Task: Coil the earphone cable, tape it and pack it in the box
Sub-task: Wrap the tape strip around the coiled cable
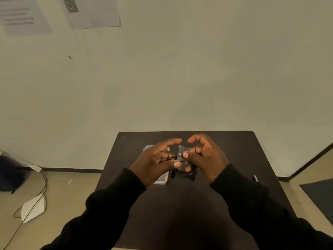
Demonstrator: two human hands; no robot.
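Coiled earphone cable held between both hands above the table.

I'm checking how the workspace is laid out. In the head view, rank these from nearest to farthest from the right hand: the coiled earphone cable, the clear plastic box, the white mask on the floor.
1. Coiled earphone cable: held in the right hand, hanging just below it.
2. Clear plastic box: on the table, to the left, partly under the left hand.
3. White mask: on the floor, far left of the table.
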